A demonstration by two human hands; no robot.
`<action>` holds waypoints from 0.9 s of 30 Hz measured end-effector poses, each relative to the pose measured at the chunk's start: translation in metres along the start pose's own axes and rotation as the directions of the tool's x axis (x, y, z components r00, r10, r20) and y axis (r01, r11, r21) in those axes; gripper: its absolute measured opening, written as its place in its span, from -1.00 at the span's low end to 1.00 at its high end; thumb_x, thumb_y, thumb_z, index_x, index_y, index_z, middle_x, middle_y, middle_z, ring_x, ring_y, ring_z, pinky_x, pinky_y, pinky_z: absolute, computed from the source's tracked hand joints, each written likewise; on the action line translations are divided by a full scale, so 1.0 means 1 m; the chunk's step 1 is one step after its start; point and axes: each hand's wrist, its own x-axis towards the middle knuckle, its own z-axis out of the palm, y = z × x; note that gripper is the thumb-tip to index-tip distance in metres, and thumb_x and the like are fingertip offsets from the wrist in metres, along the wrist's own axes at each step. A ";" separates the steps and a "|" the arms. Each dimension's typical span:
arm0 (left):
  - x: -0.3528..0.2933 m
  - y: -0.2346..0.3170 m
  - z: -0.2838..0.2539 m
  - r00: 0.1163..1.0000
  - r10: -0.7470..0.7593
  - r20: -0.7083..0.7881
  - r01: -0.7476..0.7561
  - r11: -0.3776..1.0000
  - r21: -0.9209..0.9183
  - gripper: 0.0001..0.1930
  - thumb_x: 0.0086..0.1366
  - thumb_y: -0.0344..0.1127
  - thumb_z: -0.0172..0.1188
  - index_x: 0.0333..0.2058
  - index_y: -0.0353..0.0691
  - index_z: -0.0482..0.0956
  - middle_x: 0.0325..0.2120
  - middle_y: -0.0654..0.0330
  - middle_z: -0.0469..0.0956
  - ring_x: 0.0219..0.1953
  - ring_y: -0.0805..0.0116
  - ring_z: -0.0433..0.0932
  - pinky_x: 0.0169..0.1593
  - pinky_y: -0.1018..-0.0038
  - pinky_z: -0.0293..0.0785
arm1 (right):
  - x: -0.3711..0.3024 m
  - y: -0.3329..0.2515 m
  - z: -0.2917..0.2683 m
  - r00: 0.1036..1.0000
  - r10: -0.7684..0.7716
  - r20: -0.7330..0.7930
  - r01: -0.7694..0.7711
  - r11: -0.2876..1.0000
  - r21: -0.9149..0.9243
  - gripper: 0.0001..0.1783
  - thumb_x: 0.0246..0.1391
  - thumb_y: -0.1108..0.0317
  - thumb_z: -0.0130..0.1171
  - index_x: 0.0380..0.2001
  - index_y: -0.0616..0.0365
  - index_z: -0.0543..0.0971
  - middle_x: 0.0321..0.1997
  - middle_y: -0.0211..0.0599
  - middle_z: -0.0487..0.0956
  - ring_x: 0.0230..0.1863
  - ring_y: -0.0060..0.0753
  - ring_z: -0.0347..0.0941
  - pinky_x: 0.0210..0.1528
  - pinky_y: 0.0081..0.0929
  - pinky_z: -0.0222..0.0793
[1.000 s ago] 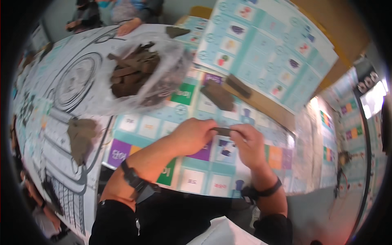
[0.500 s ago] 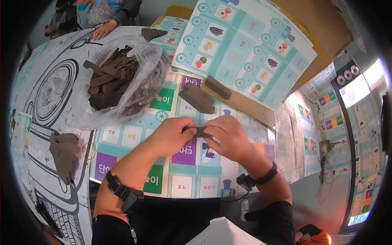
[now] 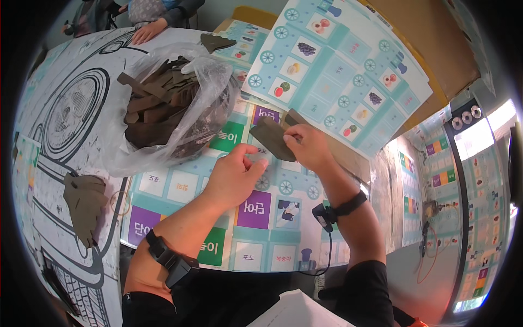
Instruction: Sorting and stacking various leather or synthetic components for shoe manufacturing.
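Note:
My left hand [image 3: 234, 177] hovers over the printed sheets, thumb and index finger apart, holding nothing. My right hand [image 3: 309, 146] is farther forward, its fingertips pinched at the right edge of a dark brown flat piece [image 3: 269, 139] with an irregular outline. That piece lies on the sheets beyond my hands; its right edge is partly under my fingers. Just behind my right hand, another brown strip [image 3: 295, 117] is partly covered. A clear plastic bag [image 3: 215, 106] full of brown strips [image 3: 158, 103] stands open at the far left of my hands.
Printed sheets with fruit pictures [image 3: 338, 71] lean over a cardboard box [image 3: 425, 49] at the back. More brown cut-outs [image 3: 86, 207] lie at left beside a rubber band [image 3: 120, 202]; another [image 3: 217, 42] sits behind the bag. Another person's hand [image 3: 150, 31] rests on the table's far edge.
Both hands were together on a small brown strip; they have parted. My right hand moved forward to the brown flat piece. My left hand has opened, and the small strip no longer shows between them.

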 end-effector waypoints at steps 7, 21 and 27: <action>0.009 -0.016 0.002 0.989 0.061 -0.133 -0.085 0.980 -0.178 -0.61 0.38 -0.15 0.23 0.03 -0.31 0.50 -0.32 0.11 0.63 -0.32 0.28 0.61 -0.17 0.33 0.54 | -0.030 0.002 0.002 0.996 -0.081 0.042 0.082 0.996 -0.020 -0.20 0.09 0.13 0.42 0.29 0.32 0.37 0.23 0.06 0.52 0.21 -0.09 0.50 0.17 -0.22 0.46; 0.108 0.005 0.010 1.000 0.004 0.002 -0.002 0.829 -0.560 -0.13 0.54 0.34 -0.40 0.44 -0.38 0.08 0.45 -0.16 0.13 0.52 0.08 0.03 0.55 0.20 -0.17 | -0.059 -0.020 0.060 0.932 0.363 -0.022 -0.054 0.197 0.979 -0.05 0.42 0.03 0.05 0.56 0.19 -0.22 0.65 -0.22 -0.08 0.63 -0.32 -0.22 0.59 -0.32 -0.37; 0.112 -0.003 0.027 1.000 0.014 0.011 -0.006 0.830 -0.558 -0.06 0.50 0.43 -0.50 0.46 -0.35 0.03 0.47 -0.19 0.07 0.52 0.04 0.02 0.54 0.19 -0.19 | -0.055 -0.014 0.068 0.919 0.394 0.015 -0.056 0.093 0.994 -0.07 0.42 0.00 0.05 0.56 0.20 -0.17 0.63 -0.24 -0.01 0.61 -0.35 -0.15 0.57 -0.31 -0.30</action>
